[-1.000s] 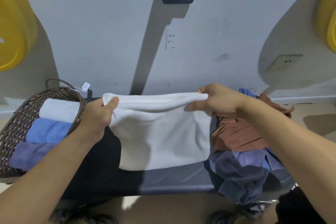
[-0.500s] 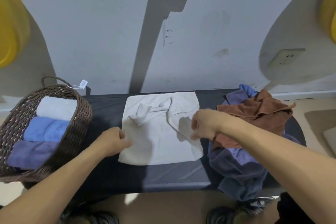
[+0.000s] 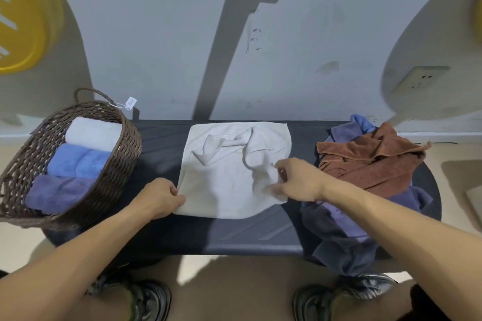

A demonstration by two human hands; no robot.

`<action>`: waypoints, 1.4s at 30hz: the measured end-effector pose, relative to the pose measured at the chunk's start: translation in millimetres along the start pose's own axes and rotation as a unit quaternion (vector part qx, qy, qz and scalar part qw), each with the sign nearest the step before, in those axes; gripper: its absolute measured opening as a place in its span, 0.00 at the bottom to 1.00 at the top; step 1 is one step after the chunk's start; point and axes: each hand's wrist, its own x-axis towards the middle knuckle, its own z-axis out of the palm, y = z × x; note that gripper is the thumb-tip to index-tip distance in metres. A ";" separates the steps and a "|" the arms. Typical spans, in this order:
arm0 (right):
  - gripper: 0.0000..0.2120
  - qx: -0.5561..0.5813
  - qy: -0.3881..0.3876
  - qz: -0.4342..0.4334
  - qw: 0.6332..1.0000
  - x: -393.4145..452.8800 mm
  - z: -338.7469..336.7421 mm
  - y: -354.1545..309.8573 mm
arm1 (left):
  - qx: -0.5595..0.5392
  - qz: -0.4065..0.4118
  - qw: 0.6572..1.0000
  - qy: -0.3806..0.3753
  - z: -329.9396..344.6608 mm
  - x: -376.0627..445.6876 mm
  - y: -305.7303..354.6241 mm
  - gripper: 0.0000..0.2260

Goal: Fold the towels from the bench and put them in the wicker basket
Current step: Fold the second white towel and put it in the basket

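A white towel (image 3: 229,177) lies rumpled on the dark desk (image 3: 255,232), beside a wicker basket (image 3: 122,154) holding three rolled towels. The left hand (image 3: 159,197) pinches its near-left edge; the right hand (image 3: 297,180) grips a bunched fold.

The small tag (image 3: 131,102) on the wicker basket (image 3: 125,143) is unreadable.

I have one wide-angle head view, looking forward and down over the counter (image 3: 169,135) from close above; wall behind, shoes at bottom edge. Edges seemingly lens-distorted.
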 end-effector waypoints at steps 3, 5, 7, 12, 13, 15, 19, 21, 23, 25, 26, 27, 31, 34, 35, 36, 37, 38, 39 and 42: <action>0.17 0.079 -0.030 -0.017 0.996 -12.2 -18.2 -2.8 | 0.006 -0.001 0.999 -0.033 -1.4 -7.5 -3.0 0.08; 0.17 0.050 -0.045 -0.003 0.998 -18.5 -22.8 -0.9 | 0.025 -0.006 0.998 -0.058 -0.2 -12.6 -6.1 0.08; 0.14 0.005 -0.124 0.053 0.991 -21.3 -21.0 2.1 | 0.031 -0.015 0.997 -0.076 3.7 -16.2 -12.0 0.07; 0.12 -0.161 -0.274 0.195 0.928 -21.4 -4.9 6.7 | 0.018 -0.035 0.994 -0.097 21.1 -21.3 -31.1 0.08; 0.12 -0.205 -0.243 0.176 0.932 -18.8 -3.8 2.7 | 0.013 -0.033 0.995 -0.094 24.4 -21.3 -33.5 0.09; 0.12 -0.254 -0.129 0.097 0.954 -9.8 -1.9 -9.8 | 0.008 -0.030 0.996 -0.084 27.6 -21.7 -35.7 0.10; 0.10 -0.141 -0.005 -0.017 0.990 17.2 -0.1 -47.3 | -0.002 -0.031 0.997 -0.077 26.6 -25.2 -33.3 0.11; 0.09 -0.113 0.017 -0.048 0.992 36.9 6.6 -60.4 | -0.006 -0.032 0.997 -0.070 25.4 -27.4 -33.5 0.10; 0.15 -0.093 0.035 -0.076 0.992 57.6 19.0 -69.7 | -0.017 -0.025 0.997 -0.072 24.8 -29.0 -35.6 0.10; 0.22 -0.073 0.037 -0.086 0.993 78.0 34.0 -75.6 | -0.032 -0.017 0.996 -0.081 24.8 -30.3 -38.5 0.09; 0.25 -0.064 0.026 -0.082 0.994 88.4 41.2 -76.5 | -0.041 -0.012 0.995 -0.086 25.2 -31.0 -40.3 0.09; 0.26 -0.059 0.014 -0.079 0.995 97.9 47.6 -77.7 | -0.049 -0.005 0.995 -0.089 26.0 -31.8 -41.9 0.09; 0.04 -0.064 0.065 -0.112 0.990 129.6 57.2 -90.1 | -0.062 0.018 0.994 -0.085 28.0 -36.7 -50.5 0.10; 0.11 0.094 0.143 -0.075 0.982 149.6 45.7 -100.1 | -0.073 0.018 0.992 -0.105 30.2 -40.3 -57.9 0.11; 0.12 0.141 0.152 -0.063 0.976 154.8 42.3 -102.9 | -0.076 0.019 0.990 -0.115 31.2 -41.3 -60.7 0.11; 0.13 0.169 0.154 -0.059 0.972 160.0 41.0 -104.9 | -0.076 0.024 0.989 -0.125 32.3 -42.5 -63.8 0.12; 0.13 0.171 0.150 -0.053 0.972 165.6 41.9 -106.6 | -0.077 0.029 0.988 -0.131 33.8 -43.5 -66.7 0.12; 0.11 0.153 0.143 -0.045 0.977 171.9 45.1 -108.1 | -0.079 0.033 0.988 -0.132 35.3 -44.2 -69.3 0.12; 0.10 0.119 0.138 -0.035 0.983 177.8 49.4 -109.0 | -0.084 0.034 0.988 -0.125 37.0 -44.7 -71.5 0.12; 0.10 0.039 0.134 -0.012 0.990 189.3 62.3 -115.5 | -0.107 0.024 0.990 -0.089 41.4 -46.1 -73.3 0.12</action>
